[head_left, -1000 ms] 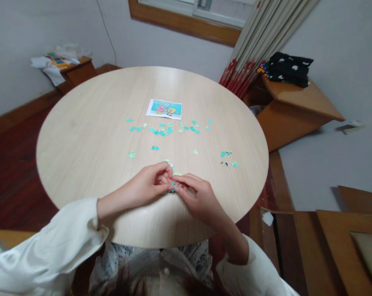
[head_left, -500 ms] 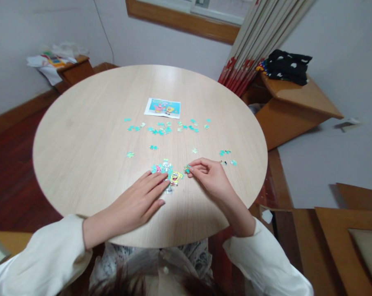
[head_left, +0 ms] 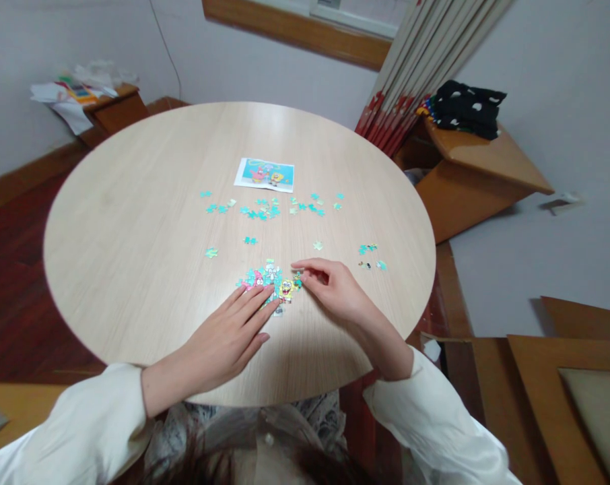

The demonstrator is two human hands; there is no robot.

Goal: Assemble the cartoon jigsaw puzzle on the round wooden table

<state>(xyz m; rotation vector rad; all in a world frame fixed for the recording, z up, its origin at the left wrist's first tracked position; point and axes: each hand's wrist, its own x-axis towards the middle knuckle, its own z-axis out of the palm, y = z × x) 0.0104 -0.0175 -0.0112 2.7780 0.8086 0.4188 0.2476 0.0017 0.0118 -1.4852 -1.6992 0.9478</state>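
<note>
A partly joined jigsaw puzzle (head_left: 286, 290) with yellow, pink and white cartoon figures lies near the front of the table. My left hand (head_left: 223, 331) rests flat on its lower left part, fingers stretched out and hiding some of it. At the puzzle's right edge, my right hand (head_left: 338, 291) has its thumb and a bent finger on a small teal and yellow jigsaw piece (head_left: 298, 279). The index finger of that hand reaches out above the piece. Beyond the puzzle lies a printed reference picture (head_left: 265, 175) with the same figures.
Loose teal pieces (head_left: 257, 214) are scattered in a band below the picture. Single pieces lie nearer, such as a pale green one (head_left: 318, 246), with several more (head_left: 368, 249) at the right. The round table (head_left: 133, 222) has wooden cabinets (head_left: 487, 162) beside it.
My right hand has moved left, bringing its piece against the puzzle's right edge, and its index finger has straightened. My left hand has shifted slightly, uncovering more of the pink figure.
</note>
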